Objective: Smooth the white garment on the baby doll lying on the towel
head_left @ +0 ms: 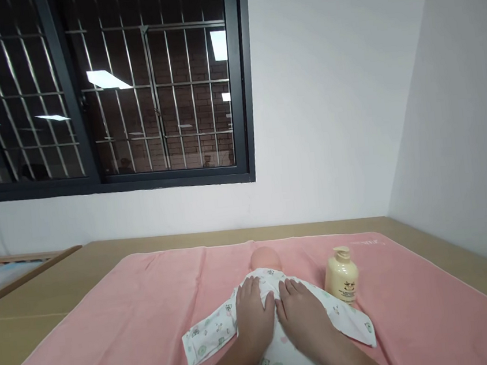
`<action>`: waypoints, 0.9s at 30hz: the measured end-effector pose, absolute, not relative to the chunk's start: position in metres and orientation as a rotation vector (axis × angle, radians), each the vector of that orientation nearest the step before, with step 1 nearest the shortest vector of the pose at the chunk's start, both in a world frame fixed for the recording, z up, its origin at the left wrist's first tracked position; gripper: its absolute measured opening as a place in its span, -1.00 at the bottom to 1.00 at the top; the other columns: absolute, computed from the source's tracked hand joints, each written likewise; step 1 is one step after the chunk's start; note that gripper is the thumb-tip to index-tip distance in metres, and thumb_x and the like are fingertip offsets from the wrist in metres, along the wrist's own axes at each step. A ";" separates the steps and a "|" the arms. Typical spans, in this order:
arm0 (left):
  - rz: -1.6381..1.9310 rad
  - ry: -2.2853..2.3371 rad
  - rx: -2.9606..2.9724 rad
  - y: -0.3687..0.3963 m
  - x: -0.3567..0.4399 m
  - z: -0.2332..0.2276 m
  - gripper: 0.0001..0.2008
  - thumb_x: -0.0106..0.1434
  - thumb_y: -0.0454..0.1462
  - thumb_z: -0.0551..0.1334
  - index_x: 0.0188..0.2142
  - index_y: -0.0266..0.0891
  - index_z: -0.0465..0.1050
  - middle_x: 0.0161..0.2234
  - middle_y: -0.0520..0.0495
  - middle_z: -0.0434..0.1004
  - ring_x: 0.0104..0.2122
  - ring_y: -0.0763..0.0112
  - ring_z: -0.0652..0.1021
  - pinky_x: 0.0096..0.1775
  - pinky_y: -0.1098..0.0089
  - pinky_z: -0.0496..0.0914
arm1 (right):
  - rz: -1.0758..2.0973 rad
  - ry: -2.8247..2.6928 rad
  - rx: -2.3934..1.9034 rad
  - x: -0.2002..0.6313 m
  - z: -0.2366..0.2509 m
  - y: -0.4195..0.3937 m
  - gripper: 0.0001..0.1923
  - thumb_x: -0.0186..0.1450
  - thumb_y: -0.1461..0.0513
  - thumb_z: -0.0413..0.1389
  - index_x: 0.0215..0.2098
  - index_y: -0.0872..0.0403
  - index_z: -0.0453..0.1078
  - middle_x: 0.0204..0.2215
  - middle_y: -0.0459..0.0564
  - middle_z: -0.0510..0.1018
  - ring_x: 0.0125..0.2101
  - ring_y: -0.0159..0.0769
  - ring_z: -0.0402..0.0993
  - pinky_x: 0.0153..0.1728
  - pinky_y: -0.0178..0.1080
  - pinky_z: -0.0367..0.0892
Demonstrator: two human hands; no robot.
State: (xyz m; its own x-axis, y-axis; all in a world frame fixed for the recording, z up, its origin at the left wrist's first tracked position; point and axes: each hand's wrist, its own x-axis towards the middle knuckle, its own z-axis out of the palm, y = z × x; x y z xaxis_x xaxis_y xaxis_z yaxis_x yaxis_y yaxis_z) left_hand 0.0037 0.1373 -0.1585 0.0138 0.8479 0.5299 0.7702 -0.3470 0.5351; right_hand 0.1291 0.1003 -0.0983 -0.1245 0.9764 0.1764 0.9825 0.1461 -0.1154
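Note:
A baby doll (265, 258) lies on a pink towel, its bare head toward the wall. White printed baby clothes (275, 356) cover its body, with the two sleeves spread out to the sides. My left hand (253, 312) rests flat on the upper left of the garment, fingers stretched toward the head. Beside it, my right hand (301, 311) lies flat on the upper right, fingers extended too. Both palms face down, and the thumbs come close together at the middle. Neither hand grips anything.
The pink towel (145, 320) spreads over a tan table (36, 320). A cream pump bottle (341, 276) stands right of the doll, near the right sleeve. Behind the table is a white wall (327, 110) with a dark-framed, barred window (242, 89). A wooden-railed bed (13, 273) shows at far left.

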 end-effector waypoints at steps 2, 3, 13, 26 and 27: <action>1.240 1.711 2.147 0.137 0.003 -0.157 -0.56 0.30 -0.18 0.00 0.09 -0.29 0.36 0.10 -0.20 0.43 0.12 0.15 0.39 0.19 0.13 0.17 | 0.016 -2.191 -1.923 0.134 -0.096 0.105 -0.45 0.41 0.15 -0.24 0.20 0.25 0.29 0.18 0.22 0.30 0.23 -0.07 0.17 0.26 -0.07 -0.01; 1.241 1.701 2.133 0.137 0.004 -0.156 -0.57 0.30 -0.17 0.00 0.07 -0.29 0.38 0.08 -0.20 0.45 0.10 0.15 0.40 0.17 0.13 0.19 | 0.061 -2.172 -1.927 0.137 -0.095 0.109 -0.45 0.41 0.12 -0.24 0.20 0.23 0.29 0.20 0.20 0.28 0.24 -0.09 0.14 0.26 -0.07 0.00; 1.208 1.695 2.063 0.133 0.004 -0.153 -0.53 0.29 -0.14 -0.01 0.09 -0.30 0.36 0.09 -0.20 0.43 0.11 0.14 0.37 0.17 0.14 0.18 | 0.108 -2.116 -1.970 0.146 -0.100 0.119 -0.41 0.42 0.06 -0.25 0.25 0.22 0.22 0.26 0.18 0.19 0.29 -0.07 0.03 0.27 -0.04 -0.06; 1.360 1.629 2.503 0.130 0.006 -0.158 -0.69 0.33 -0.26 0.02 -0.05 -0.23 0.45 -0.06 -0.19 0.54 0.00 0.16 0.48 0.16 0.04 0.20 | 0.142 -2.097 -1.925 0.153 -0.099 0.126 -0.45 0.43 0.06 -0.25 0.20 0.14 0.29 0.21 0.13 0.28 0.26 -0.08 0.11 0.22 -0.03 0.00; 1.352 1.651 2.527 0.128 0.007 -0.157 -0.70 0.33 -0.27 0.02 -0.07 -0.23 0.46 -0.10 -0.17 0.55 -0.03 0.16 0.49 0.17 0.01 0.18 | 0.186 -2.084 -1.928 0.156 -0.097 0.129 -0.45 0.43 0.03 -0.27 0.19 0.10 0.30 0.21 0.11 0.29 0.26 -0.09 0.11 0.22 -0.01 0.00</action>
State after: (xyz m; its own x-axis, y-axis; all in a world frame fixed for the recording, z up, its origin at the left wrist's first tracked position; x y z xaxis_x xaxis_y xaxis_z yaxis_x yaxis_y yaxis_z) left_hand 0.0066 0.1280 -0.1574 0.1730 0.6901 0.7027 0.8248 -0.4914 0.2795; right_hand 0.1564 0.1286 -0.0973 -0.0580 0.9901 0.1274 0.9520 0.0933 -0.2916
